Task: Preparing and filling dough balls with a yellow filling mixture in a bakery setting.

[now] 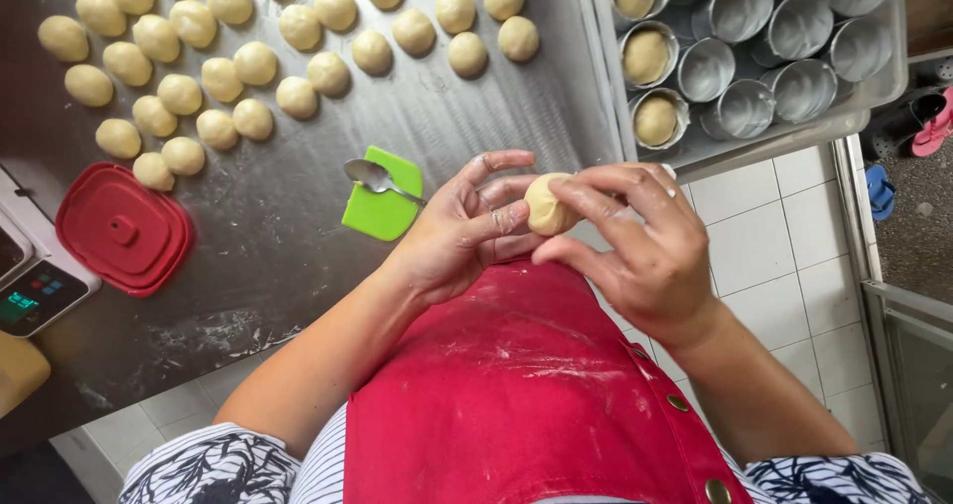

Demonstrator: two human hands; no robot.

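Left hand (pixel 462 228) and right hand (pixel 635 241) both pinch one dough ball (pixel 544 206) above worktop (pixel 298 236); green scraper (pixel 382 211) with spoon (pixel 372 176) nearby.

A red lid (pixel 123 228), green scraper (pixel 382 196) and spoon (pixel 372 176) lie on the steel table (pixel 298 266).

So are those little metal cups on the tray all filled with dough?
No, mostly empty. Three metal cups along the left side of the tray hold dough; the others visible show bare metal insides.
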